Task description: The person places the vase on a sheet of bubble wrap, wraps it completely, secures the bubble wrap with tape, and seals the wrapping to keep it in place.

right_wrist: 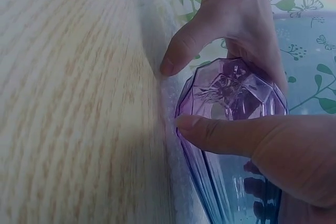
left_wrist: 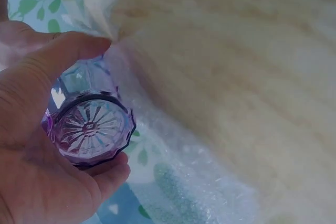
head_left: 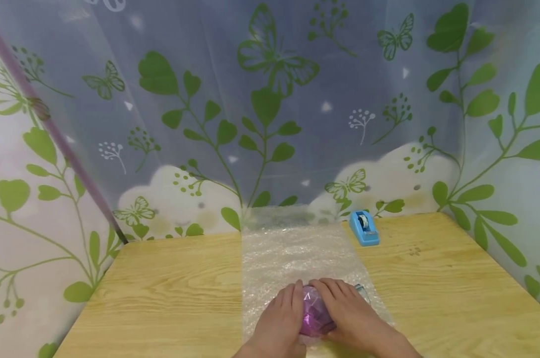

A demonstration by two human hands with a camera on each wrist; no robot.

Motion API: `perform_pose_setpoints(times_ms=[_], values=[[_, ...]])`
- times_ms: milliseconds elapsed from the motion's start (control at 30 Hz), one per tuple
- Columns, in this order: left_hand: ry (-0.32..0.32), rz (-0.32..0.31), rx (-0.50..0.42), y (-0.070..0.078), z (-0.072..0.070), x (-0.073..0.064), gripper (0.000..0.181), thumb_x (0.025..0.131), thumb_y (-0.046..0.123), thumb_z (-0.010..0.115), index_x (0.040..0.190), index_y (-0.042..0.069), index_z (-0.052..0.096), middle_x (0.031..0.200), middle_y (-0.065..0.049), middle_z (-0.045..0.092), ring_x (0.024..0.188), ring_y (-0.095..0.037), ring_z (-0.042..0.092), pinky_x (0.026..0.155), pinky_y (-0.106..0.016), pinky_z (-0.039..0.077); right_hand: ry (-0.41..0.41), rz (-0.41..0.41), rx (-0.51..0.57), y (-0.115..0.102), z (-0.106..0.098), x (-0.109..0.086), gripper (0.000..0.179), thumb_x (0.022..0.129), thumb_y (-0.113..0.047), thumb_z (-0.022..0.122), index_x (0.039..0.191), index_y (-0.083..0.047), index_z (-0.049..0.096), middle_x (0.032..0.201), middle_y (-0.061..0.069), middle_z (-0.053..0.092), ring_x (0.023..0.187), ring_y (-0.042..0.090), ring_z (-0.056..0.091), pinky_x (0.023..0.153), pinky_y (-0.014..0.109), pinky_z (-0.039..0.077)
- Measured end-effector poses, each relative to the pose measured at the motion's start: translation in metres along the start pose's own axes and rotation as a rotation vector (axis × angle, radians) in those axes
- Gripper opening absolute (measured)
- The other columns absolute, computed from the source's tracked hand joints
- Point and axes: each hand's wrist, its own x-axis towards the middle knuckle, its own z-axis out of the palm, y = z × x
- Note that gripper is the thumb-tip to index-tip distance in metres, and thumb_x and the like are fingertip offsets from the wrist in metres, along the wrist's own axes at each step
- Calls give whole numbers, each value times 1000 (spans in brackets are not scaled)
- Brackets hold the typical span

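A faceted glass vase (head_left: pixel 313 311), purple at its base and bluish along its body, lies on its side on a sheet of bubble wrap (head_left: pixel 292 253). My left hand (head_left: pixel 282 313) curls round its base end; the ribbed round base (left_wrist: pixel 92 127) faces the left wrist view. With my right hand (head_left: pixel 354 311) I grip the vase's body, the thumb (right_wrist: pixel 210 134) lying across the facets in the right wrist view. Beyond that hand a pale blue-green bit of the glass shows in the head view. Much of the body is hidden under the fingers.
A blue tape dispenser (head_left: pixel 364 228) stands at the back right of the wooden table (head_left: pixel 176 288), beside the bubble wrap. The wrap runs to the table's back edge and up against a leaf-patterned curtain (head_left: pixel 198 99), which encloses the back and both sides.
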Motion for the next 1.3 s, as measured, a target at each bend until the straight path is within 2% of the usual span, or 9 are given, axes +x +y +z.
perform_pose_setpoints(times_ms=[200, 400, 533, 667, 833, 933, 1033, 1167, 1300], values=[[75, -21, -21, 0, 4, -1, 93, 48, 16, 76, 130, -7, 37, 117, -18, 50, 106, -28, 55, 88, -35, 49, 16, -7, -8, -1, -1, 1, 93, 61, -38, 88, 135, -5, 41, 126, 12, 49, 116, 30, 47, 97, 50, 39], [136, -20, -10, -1, 8, -1, 94, 47, 22, 81, 126, -8, 41, 113, -17, 52, 102, -27, 57, 86, -34, 50, -2, 8, -5, -2, -2, 3, 95, 59, -36, 89, 134, -5, 41, 126, 13, 49, 115, 31, 47, 97, 51, 38], [150, -23, -18, -2, 10, -1, 89, 49, 20, 79, 125, -7, 41, 112, -18, 53, 101, -28, 58, 85, -35, 50, -1, 10, 0, -3, -2, 3, 96, 57, -36, 88, 135, -6, 40, 126, 12, 49, 115, 32, 47, 97, 51, 38], [154, -15, -17, -3, 10, -1, 86, 49, 19, 76, 124, -6, 41, 111, -16, 53, 99, -26, 58, 83, -34, 51, -14, 17, 47, -2, -2, 3, 94, 62, -38, 86, 136, -5, 39, 130, 13, 46, 119, 32, 45, 97, 53, 37], [136, 4, -2, -5, 8, 1, 85, 49, 21, 76, 123, -4, 42, 108, -13, 52, 95, -24, 58, 82, -33, 51, -94, 46, 134, -1, -6, 1, 107, 64, -40, 84, 147, -5, 27, 142, 14, 37, 128, 33, 35, 100, 57, 32], [106, 8, 13, -6, 7, 2, 85, 51, 24, 77, 123, -4, 42, 107, -13, 53, 94, -23, 59, 81, -33, 51, -128, 67, 141, -2, -6, 0, 110, 62, -37, 84, 149, -8, 24, 143, 12, 35, 131, 33, 32, 102, 57, 29], [83, 9, 12, -6, 6, 3, 84, 52, 25, 77, 122, -5, 43, 106, -12, 53, 93, -23, 59, 81, -32, 51, -86, 59, 94, -4, -3, -1, 105, 62, -36, 83, 147, -8, 29, 140, 12, 38, 128, 32, 36, 102, 55, 31], [28, -6, -16, -8, 2, 7, 84, 54, 30, 80, 122, -4, 43, 102, -9, 52, 90, -20, 57, 81, -30, 50, 15, 40, -27, -7, 4, 1, 99, 64, -43, 83, 143, -6, 35, 133, 13, 44, 121, 31, 43, 101, 51, 35], [-17, -20, -29, -9, -2, 12, 88, 56, 41, 84, 121, -3, 43, 101, -9, 52, 91, -20, 57, 82, -30, 50, 52, 40, -109, -9, 7, 3, 101, 63, -47, 84, 141, -2, 37, 128, 15, 47, 116, 32, 47, 100, 49, 36]])
